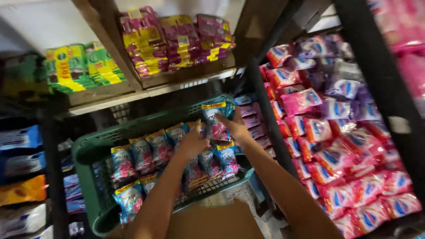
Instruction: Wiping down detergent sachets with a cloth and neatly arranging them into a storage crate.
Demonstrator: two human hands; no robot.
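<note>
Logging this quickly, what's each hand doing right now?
Left hand: resting on the packets in the crate, grip unclear.
Right hand: holding a packet.

Single view, worn on the head. Looks steeply down and forward along both forearms, close over a green plastic crate (95,148) of sachets. Tilted, so shelf (186,75) edges run slantwise across the upper frame. Near enough to a rack of pink packets (341,146) at right to crop its far corners.
</note>
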